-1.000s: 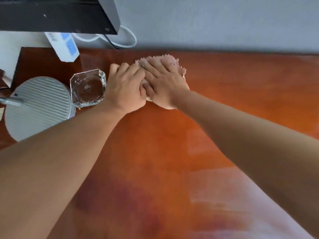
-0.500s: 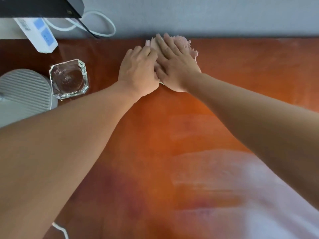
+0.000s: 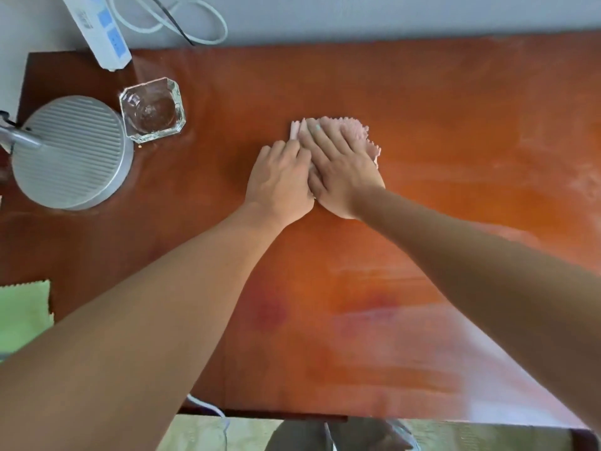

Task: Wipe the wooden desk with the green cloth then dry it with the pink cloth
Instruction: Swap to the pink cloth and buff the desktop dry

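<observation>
Pink cloth (image 3: 354,133) lies bunched flat on the wooden desk (image 3: 422,125), mid-desk toward the wall, under both palms. The right hand (image 3: 341,170) presses it with straight fingers; the left hand (image 3: 279,180) lies alongside, touching the right, fingers extended onto the cloth's near edge. It looks soft, light and limp, likely to fold or slip unless pressed from above, so flat palm pressure suits it better than pinching. One pink cloth, one green cloth (image 3: 22,317) at the left edge, one glass dish (image 3: 152,109), one round lamp base (image 3: 71,151), one power strip (image 3: 100,30).
</observation>
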`<state>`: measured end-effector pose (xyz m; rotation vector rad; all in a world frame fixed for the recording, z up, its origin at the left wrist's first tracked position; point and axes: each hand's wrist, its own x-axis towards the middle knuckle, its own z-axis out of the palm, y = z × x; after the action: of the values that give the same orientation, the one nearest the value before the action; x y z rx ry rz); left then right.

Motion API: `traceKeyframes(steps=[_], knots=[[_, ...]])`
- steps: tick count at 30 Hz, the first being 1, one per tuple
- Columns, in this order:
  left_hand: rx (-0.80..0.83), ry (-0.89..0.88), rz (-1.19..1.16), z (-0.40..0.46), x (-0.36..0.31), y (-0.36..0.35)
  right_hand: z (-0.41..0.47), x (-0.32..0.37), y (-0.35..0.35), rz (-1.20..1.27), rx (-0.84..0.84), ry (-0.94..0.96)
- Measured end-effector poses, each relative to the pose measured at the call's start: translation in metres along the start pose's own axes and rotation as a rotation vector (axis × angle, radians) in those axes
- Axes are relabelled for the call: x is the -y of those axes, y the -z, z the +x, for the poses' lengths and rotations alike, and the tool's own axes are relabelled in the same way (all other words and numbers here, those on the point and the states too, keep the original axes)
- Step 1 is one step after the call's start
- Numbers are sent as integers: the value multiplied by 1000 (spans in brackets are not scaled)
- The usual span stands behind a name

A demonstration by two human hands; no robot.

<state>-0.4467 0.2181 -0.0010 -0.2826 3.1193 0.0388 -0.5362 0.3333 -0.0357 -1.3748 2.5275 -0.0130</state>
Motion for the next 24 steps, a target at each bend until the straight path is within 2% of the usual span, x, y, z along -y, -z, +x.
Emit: traceKeyframes(steps=[18, 24], knots=[[63, -6, -127, -260, -90, -8, -241, 127, -77, 63, -17, -37], [106, -34, -91, -276, -98, -7, -258, 131, -81, 89, -19, -17]])
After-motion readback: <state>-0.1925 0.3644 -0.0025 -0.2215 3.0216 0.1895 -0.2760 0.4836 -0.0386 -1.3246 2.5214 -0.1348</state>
